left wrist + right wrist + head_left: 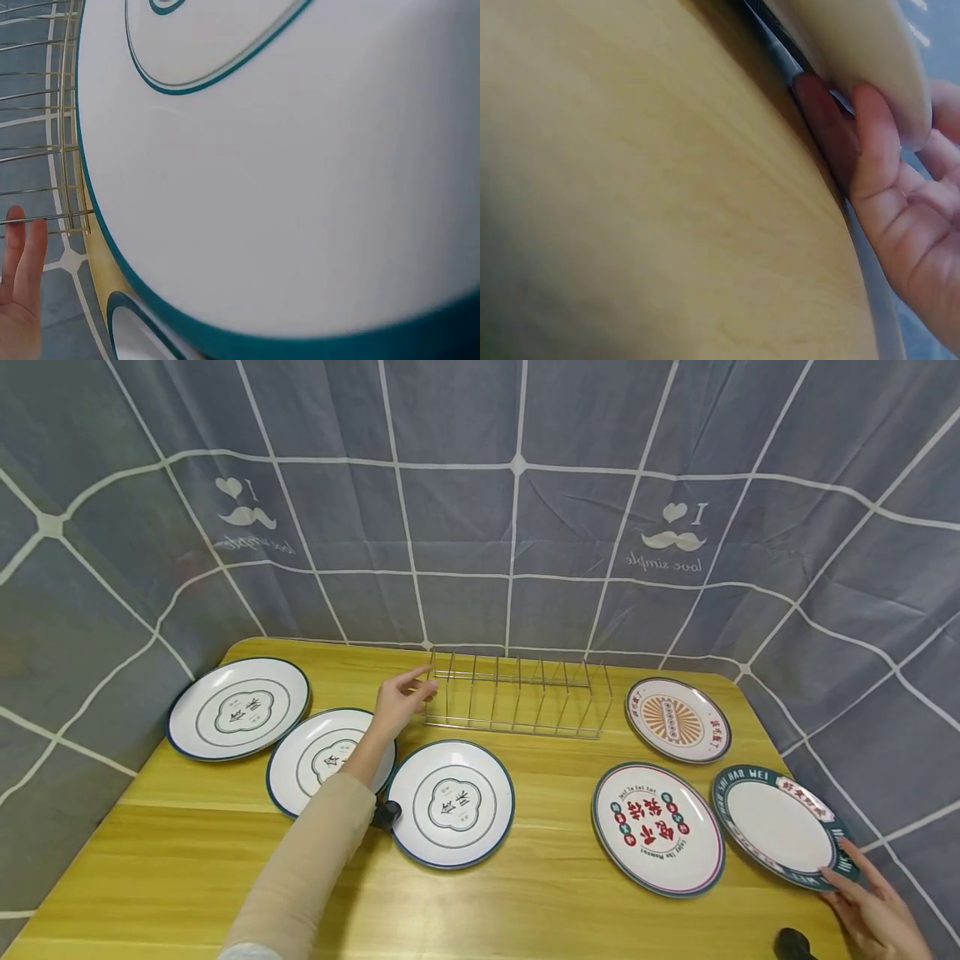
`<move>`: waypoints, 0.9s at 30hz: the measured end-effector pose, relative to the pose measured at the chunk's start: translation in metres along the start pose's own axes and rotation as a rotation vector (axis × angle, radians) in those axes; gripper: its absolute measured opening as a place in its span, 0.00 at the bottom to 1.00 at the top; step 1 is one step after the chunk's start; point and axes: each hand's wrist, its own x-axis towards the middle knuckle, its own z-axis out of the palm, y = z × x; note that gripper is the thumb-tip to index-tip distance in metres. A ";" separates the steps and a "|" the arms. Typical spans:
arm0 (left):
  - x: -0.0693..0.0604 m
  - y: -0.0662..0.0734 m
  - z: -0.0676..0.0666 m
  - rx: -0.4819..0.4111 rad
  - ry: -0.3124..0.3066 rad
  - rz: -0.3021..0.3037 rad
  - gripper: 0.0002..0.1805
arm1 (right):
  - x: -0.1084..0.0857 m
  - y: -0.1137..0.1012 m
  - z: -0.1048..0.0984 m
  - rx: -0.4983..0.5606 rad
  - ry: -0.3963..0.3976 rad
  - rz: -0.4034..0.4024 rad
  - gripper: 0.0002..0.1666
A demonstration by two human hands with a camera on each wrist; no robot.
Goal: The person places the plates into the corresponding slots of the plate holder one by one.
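Observation:
My left hand (401, 700) is at the left end of a wire dish rack (517, 695). In the left wrist view its fingers (28, 259) look fairly straight, with the tips at the rack's end wires; whether they press on them I cannot tell. At the far right, my right hand (873, 902) grips the near edge of a white plate with a green patterned rim (780, 822). The right wrist view shows that plate's pale underside (870, 67) tilted up, with fingers under and around its edge.
Left of centre lie three blue-rimmed white plates (450, 806), (330, 760), (238, 708). A plate with red and green lettering (658, 829) and a sunburst plate (678, 720) lie on the right. Grey checked cloth (480, 527) hangs behind the wooden table (540, 893).

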 end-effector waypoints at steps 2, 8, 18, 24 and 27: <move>0.000 0.003 0.002 0.030 0.011 -0.039 0.20 | -0.001 0.006 -0.003 0.088 -0.098 -0.082 0.46; 0.002 0.006 0.003 0.014 0.010 -0.086 0.20 | -0.003 0.016 -0.003 0.379 -0.275 -0.230 0.40; 0.002 0.007 0.003 0.052 0.058 -0.064 0.18 | -0.010 0.012 0.004 0.626 -0.262 -0.418 0.40; 0.003 0.008 0.002 0.037 0.063 -0.064 0.18 | -0.009 0.000 0.007 0.611 -0.222 -0.498 0.42; 0.003 0.008 0.002 0.022 0.060 -0.062 0.18 | -0.006 -0.010 0.008 0.654 -0.216 -0.522 0.44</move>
